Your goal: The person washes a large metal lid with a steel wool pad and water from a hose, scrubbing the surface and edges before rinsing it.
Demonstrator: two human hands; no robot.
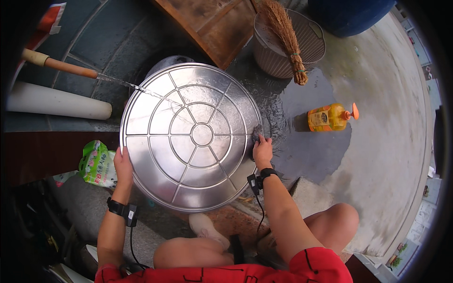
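A large round metal tray or lid (pixel 219 146), embossed with rings and spokes, lies before me with a wet, shiny surface. My left hand (pixel 123 166) grips its left rim, fingers partly hidden beneath the edge. At the opposite rim, my right hand (pixel 263 152) holds a dark scouring pad (pixel 257 133) against the metal. From an orange-brown hose or pipe (pixel 70 68) at upper left, a stream of water (pixel 141 89) falls on the upper left part of the tray. Some basin-like thing shows behind the tray, mostly covered by it.
An orange-yellow pump bottle (pixel 327 117) stands on wet concrete (pixel 311 155) at right. A straw whisk (pixel 288 39) rests across a woven-look plastic basket (pixel 270 58). Nearby are a wooden board (pixel 216 28), a blue barrel (pixel 348 16), a white pipe (pixel 60 102) and a green-white detergent bag (pixel 97 164).
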